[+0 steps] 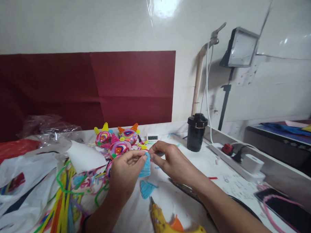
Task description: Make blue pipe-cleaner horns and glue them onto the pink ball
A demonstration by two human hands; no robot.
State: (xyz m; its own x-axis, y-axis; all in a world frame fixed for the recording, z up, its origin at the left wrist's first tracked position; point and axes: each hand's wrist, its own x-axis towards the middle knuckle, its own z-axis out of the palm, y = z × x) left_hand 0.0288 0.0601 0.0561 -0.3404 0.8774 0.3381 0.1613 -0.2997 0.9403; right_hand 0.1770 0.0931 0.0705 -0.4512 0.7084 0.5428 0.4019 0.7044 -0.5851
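In the head view, the left hand (pixel 125 171) and the right hand (pixel 170 160) meet over the middle of the white table (pixel 225 175). Both hold a small light blue fuzzy piece (pixel 145 168) between them. The left hand's thumb and fingers are closed narrowly on the left side of the piece. The right hand's thumb and forefinger pinch its upper edge, and the other fingers of this hand are curled in. The piece is lifted a little above the table, close to the centre of it.

Just below the hands, a second light blue fuzzy piece (pixel 147 189) lies flat on the table. Nearer to the front edge lies a yellow glue gun (pixel 173 229), with its nozzle pointing up toward the second piece.

Behind the hands, toward the back edge, there is a group of colourful swirled ornaments (pixel 119 140) with yellow and orange points. A small white digital display (pixel 153 137) stands just beside them on the right.

Along the left side of the table lies a heap of pipe cleaners (pixel 63 206) in many colours, and white plastic bags (pixel 21 184) lie further to the left.

At the right side, near the back, stands a black cup (pixel 196 133). A white power strip (pixel 237 162) runs along the right edge.
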